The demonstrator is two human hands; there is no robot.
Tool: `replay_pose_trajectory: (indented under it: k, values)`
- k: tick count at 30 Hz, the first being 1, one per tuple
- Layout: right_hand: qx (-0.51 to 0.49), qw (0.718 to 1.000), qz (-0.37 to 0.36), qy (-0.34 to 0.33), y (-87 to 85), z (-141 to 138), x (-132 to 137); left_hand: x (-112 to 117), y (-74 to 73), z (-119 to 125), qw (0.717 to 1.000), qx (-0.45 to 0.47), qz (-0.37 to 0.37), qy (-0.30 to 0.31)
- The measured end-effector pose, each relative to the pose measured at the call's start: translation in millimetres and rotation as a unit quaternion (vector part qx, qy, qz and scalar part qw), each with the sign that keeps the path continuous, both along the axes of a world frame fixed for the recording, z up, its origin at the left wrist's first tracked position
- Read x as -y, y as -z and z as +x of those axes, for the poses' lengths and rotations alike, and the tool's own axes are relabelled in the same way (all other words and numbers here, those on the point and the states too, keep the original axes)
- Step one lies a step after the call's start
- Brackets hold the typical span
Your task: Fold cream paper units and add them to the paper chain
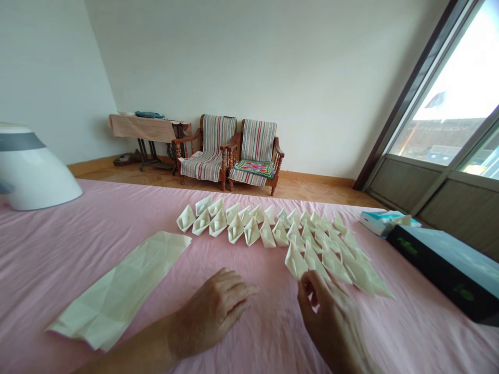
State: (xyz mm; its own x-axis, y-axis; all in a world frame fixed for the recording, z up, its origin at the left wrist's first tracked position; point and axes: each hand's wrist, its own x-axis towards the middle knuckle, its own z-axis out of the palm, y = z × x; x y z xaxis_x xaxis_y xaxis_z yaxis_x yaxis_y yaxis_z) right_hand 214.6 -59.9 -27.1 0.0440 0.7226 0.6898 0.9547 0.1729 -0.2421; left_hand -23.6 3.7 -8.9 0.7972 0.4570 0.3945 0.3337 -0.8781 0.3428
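Observation:
Several folded paper boats in pale yellow stand in rows across the pink cloth. My right hand [331, 311] is at the near end of these rows, thumb and forefinger pinched on the near tip of a paper boat [296, 261]. The exact contact is partly covered by the fingers. My left hand [216, 306] rests on the cloth with nothing in it, its fingers loosely stretched to the right. Left of that hand lies a long creased sheet of pale yellow paper [125, 285], flat and slanting away from me.
A black box [436, 278] and a blue-and-white tissue pack [384, 222] sit at the right edge of the pink cloth [249, 322]. At far left stands a white rounded object [39, 171]. Beyond are two wooden chairs [224, 171] and a cloth-covered table [144, 129].

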Motion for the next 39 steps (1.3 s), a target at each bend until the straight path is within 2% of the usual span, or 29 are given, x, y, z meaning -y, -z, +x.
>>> replay_pose_trajectory:
  k: [11, 17, 19, 21, 22, 25, 28, 36, 39]
  values:
    - [0.020, 0.999, -0.041, 0.028, 1.9, 3, -10, 2, 0.3, -1, 1.000, -0.020, -0.013, -0.003]
    - [0.050, 0.998, 0.018, 0.023, 1.3, -4, -1, 1, -0.9, 0, 1.000, -0.020, -0.016, 0.001]
    - [0.069, 0.996, 0.053, -0.022, 2.0, -16, 5, 1, -0.7, 0, 1.000, -0.015, -0.016, 0.003]
    - [0.100, 0.985, 0.071, -0.124, 4.7, -31, 10, 1, 0.0, 0, 1.000, -0.009, -0.020, -0.002]
    - [0.137, 0.969, 0.046, -0.199, 6.5, -37, 11, 1, 0.2, 0, 1.000, -0.008, -0.025, -0.005]
    - [0.172, 0.953, -0.022, -0.248, 11.8, -46, 11, 1, 0.2, 0, 0.999, -0.016, -0.042, -0.009]
    - [0.160, 0.959, -0.043, -0.228, 14.1, -42, 8, 1, -0.8, 1, 0.999, -0.021, -0.046, -0.009]
    - [0.143, 0.967, -0.040, -0.209, 14.3, -34, 7, -1, -0.3, 1, 0.998, -0.011, -0.060, -0.007]
    - [0.105, 0.983, -0.025, -0.152, 14.9, -32, 6, -2, 0.8, 1, 0.998, -0.006, -0.062, 0.000]
